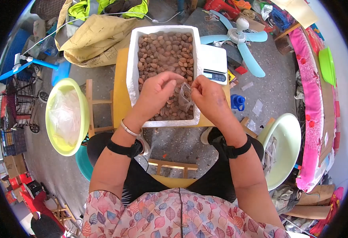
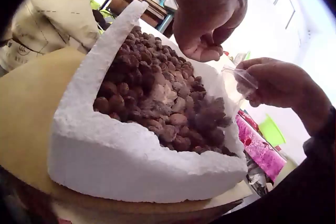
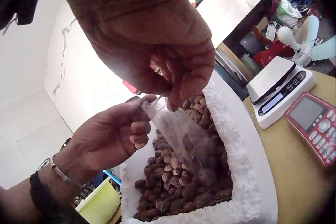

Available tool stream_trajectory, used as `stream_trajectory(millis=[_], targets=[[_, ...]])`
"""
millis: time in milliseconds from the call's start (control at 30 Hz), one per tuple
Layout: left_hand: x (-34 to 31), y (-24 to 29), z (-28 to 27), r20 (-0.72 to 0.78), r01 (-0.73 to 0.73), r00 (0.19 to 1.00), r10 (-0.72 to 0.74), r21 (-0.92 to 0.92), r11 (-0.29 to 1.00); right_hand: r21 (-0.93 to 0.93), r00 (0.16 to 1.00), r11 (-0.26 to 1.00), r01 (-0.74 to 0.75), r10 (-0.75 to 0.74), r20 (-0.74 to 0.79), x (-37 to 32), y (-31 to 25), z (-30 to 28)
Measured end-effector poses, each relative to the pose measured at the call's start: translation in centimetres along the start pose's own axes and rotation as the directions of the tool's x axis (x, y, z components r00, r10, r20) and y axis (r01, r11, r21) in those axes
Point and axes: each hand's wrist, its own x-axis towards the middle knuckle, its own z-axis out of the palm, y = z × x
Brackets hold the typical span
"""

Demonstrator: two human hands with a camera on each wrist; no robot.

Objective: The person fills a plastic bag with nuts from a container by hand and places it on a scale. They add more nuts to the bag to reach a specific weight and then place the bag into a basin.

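A small clear plastic bag (image 1: 185,99) hangs over brown, wrinkled nut-like pieces (image 1: 164,51), which show through its film. These pieces fill a white foam box (image 1: 133,67). My right hand (image 1: 210,97) grips the bag's upper edge between thumb and curled fingers. Opposite it, my left hand (image 1: 156,95) is at the bag's other upper corner; in the right wrist view its thumb and index finger pinch the film (image 3: 176,129). From the left wrist view, the bag (image 2: 244,80) stretches toward the right hand (image 2: 278,82), above the box's far side.
The box stands on a yellow-topped table (image 1: 120,79). Behind its right side sit a white digital scale (image 1: 214,59) and a red keypad device (image 3: 314,124). A basin of plastic bags (image 1: 64,113) is at left, a pale green basin (image 1: 287,146) at right, a fan (image 1: 241,37) beyond.
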Motion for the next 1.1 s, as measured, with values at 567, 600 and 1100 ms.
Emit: stream_trajectory(millis=[567, 600, 1100], targets=[[-0.7, 0.9, -3.0, -0.201, -0.109, 0.961, 0.189, 0.355, 0.929, 0.027, 1.0, 1.0, -0.006, 0.007, -0.028, -0.1, 0.3, 0.0], [-0.7, 0.2, -3.0, -0.173, -0.147, 0.952, 0.253, 0.465, 0.873, 0.022, 1.0, 1.0, -0.002, 0.003, -0.025, -0.1, 0.4, 0.1], [-0.1, -3.5, -2.0, -0.059, -0.15, 0.954, 0.295, 0.757, 0.636, 0.026, 1.0, 1.0, -0.011, 0.011, -0.005, 0.0, 0.1, 0.2]])
